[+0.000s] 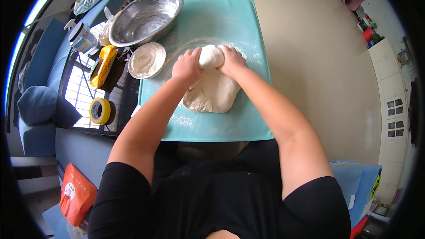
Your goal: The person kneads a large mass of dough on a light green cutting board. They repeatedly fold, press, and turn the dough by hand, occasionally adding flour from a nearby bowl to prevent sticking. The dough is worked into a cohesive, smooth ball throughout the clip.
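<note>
A large pale lump of dough [212, 92] lies on a flour-dusted teal tabletop [212, 126] in front of me. Its far end is folded up into a rounded bulge between my hands. My left hand [187, 65] grips the left side of that bulge with its fingers curled over the dough. From the other side my right hand [232, 61] presses in, fingers bent round the far right part. The fingertips of both hands are partly hidden. The near part of the dough spreads flat toward me, with a crease on its left.
Left of the dough stands a small bowl [132, 65] of flour. Behind it a wide metal basin [146, 20] has floury walls. Farther left are a yellow tape roll [100, 111], a yellow packet [103, 67] and a pump bottle [83, 38]. An orange bag [77, 194] lies lower left.
</note>
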A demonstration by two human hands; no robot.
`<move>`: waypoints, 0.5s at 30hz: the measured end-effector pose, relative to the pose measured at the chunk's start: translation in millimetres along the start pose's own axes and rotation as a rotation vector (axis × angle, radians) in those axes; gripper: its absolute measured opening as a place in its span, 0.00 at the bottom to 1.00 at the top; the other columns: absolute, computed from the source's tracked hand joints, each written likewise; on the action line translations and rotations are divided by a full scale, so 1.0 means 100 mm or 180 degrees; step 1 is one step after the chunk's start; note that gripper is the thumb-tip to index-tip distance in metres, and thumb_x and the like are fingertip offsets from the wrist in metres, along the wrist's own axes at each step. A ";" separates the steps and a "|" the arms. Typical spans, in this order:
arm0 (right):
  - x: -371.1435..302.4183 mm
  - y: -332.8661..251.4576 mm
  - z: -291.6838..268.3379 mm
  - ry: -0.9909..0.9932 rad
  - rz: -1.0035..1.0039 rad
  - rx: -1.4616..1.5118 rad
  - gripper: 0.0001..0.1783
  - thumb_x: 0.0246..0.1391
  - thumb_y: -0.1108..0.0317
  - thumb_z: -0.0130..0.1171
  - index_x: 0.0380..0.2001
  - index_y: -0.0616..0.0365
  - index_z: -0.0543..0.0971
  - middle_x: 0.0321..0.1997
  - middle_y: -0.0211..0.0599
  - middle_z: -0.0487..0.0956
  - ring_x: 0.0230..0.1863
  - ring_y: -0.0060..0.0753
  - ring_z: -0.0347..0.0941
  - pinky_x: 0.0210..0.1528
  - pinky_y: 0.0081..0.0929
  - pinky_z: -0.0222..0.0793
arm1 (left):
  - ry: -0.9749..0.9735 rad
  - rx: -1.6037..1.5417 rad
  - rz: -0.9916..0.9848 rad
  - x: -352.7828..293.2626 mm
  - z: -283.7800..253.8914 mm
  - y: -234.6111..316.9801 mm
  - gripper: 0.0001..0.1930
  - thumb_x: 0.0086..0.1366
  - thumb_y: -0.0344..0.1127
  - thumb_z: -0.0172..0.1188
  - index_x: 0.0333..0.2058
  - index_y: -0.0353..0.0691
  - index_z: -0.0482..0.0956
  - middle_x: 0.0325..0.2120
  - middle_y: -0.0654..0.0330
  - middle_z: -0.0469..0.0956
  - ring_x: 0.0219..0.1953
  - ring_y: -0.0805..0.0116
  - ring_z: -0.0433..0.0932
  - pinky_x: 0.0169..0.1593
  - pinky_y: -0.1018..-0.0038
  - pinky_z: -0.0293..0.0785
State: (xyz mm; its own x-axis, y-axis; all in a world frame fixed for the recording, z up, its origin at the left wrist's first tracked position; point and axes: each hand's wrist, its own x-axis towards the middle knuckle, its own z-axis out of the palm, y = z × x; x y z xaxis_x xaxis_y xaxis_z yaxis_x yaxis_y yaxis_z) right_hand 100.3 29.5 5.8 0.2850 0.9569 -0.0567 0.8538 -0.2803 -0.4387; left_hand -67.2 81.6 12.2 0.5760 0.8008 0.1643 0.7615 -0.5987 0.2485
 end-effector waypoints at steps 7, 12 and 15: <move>-0.94 -0.20 -0.54 -0.0543 -0.0424 0.0179 0.62 0.25 0.45 0.74 0.65 0.52 0.56 0.65 0.51 0.57 0.66 0.51 0.52 0.66 0.40 0.53 | -0.0621 -0.0637 0.0110 -0.80 -0.71 0.01 0.50 0.34 0.50 0.75 0.58 0.47 0.63 0.50 0.52 0.69 0.55 0.50 0.67 0.56 0.60 0.65; -1.06 -0.24 -0.20 -0.0728 -0.0567 -0.0307 0.67 0.24 0.40 0.73 0.68 0.43 0.48 0.67 0.48 0.53 0.68 0.54 0.47 0.66 0.55 0.43 | -0.0511 -0.0665 0.0355 -0.89 -0.30 0.14 0.58 0.28 0.56 0.77 0.61 0.50 0.58 0.56 0.52 0.64 0.57 0.47 0.64 0.57 0.53 0.63; -1.13 -0.12 0.01 -0.0195 -0.0862 -0.0729 0.65 0.26 0.41 0.73 0.67 0.43 0.49 0.65 0.46 0.56 0.67 0.50 0.51 0.65 0.52 0.49 | -0.0116 -0.0220 0.0642 -0.98 -0.21 0.12 0.55 0.29 0.55 0.76 0.59 0.50 0.60 0.54 0.54 0.66 0.54 0.49 0.67 0.54 0.55 0.66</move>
State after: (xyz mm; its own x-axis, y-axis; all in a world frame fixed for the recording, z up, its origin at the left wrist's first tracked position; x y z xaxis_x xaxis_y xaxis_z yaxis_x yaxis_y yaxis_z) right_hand 57.5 -75.3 16.6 0.0141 0.9996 -0.0226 0.9722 -0.0190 -0.2333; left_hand -120.5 -3.9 19.5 0.7259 0.6630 0.1830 0.6083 -0.7431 0.2790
